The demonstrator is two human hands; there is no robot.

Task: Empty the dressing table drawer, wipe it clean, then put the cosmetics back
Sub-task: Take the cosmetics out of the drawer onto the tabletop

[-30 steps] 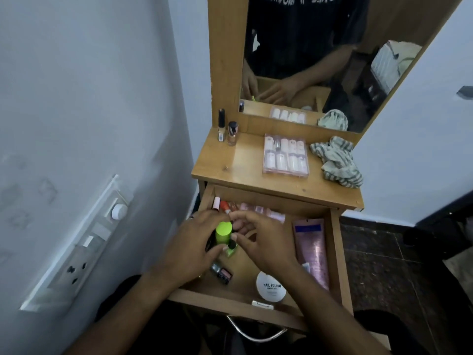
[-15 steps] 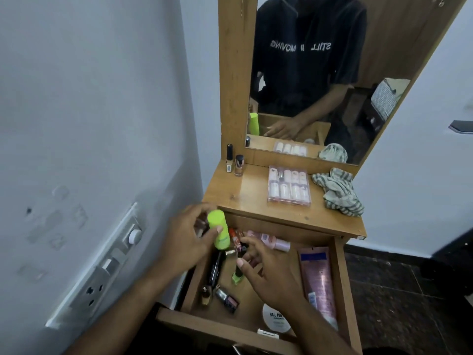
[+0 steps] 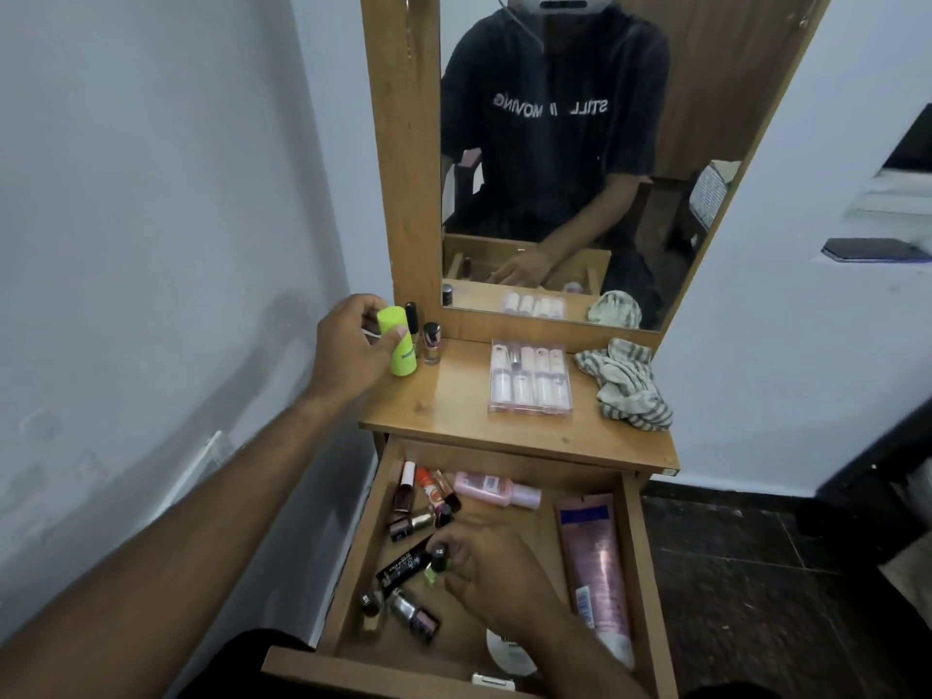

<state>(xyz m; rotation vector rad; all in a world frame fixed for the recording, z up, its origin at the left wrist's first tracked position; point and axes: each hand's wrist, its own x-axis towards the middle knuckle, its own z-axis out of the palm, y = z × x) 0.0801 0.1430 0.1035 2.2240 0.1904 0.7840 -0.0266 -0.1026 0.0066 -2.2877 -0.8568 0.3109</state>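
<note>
One green bottle now up from drawer, beside two bottles.

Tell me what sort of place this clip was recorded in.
Most likely a bedroom or dressing corner at home. A small wooden dressing table with an upright mirror stands against a white wall, its open drawer holds nail polishes and lotion tubes, and a striped cloth lies on top.

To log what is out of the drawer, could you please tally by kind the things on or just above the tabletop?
Small upright bottles: 2
Clear case of bottles: 1
Striped cloth: 1
Lime-green bottle, held in the left hand: 1
Total: 5
</note>
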